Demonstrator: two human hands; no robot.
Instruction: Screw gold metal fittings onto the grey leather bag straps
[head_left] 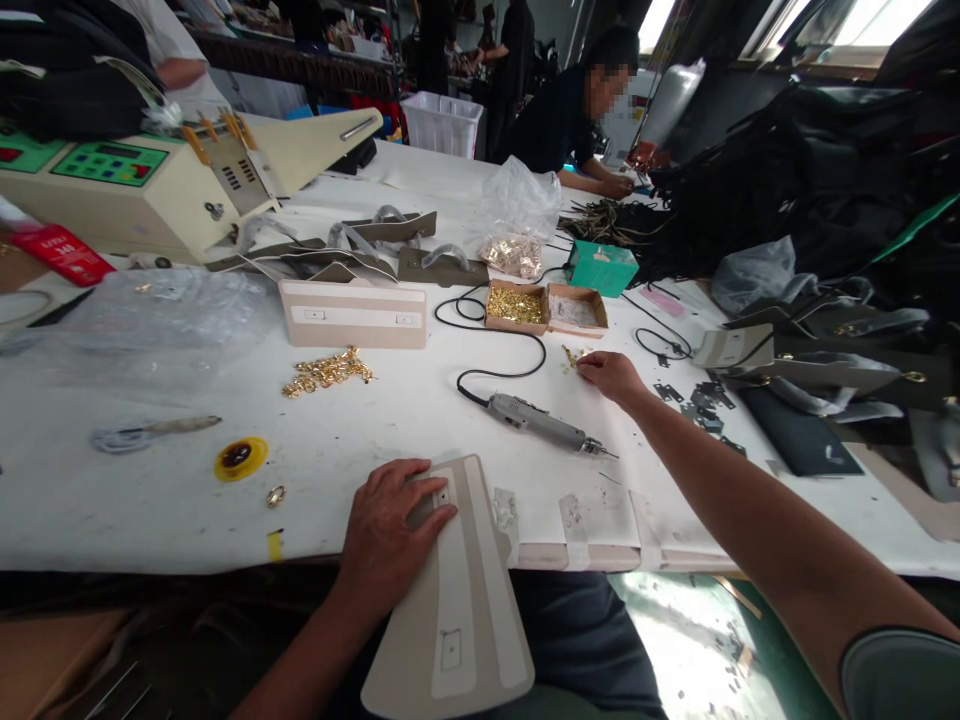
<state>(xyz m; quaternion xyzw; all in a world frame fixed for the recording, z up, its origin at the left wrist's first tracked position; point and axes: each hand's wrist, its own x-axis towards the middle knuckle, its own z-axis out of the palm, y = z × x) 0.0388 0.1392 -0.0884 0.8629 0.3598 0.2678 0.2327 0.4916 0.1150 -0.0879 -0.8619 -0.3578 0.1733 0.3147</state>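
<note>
My left hand (pixel 391 525) lies flat, fingers spread, on a beige leather panel (pixel 461 610) that overhangs the near table edge. My right hand (pixel 611 375) reaches far across the white table (pixel 390 420), its fingers pinched at a small cluster of gold hardware pieces (pixel 573 355). A grey electric screwdriver (pixel 540 422) with a black cord lies between the two hands. Beyond it stands a cardboard box of gold fittings (pixel 516 305).
A pile of gold clasps (pixel 327 371), a second beige panel (pixel 352 313), a yellow disc (pixel 240 458) and a cream machine (pixel 150 185) sit to the left. Black metal plates (pixel 701 400) and dark bag parts lie right. Another person (pixel 574 115) works at the far end.
</note>
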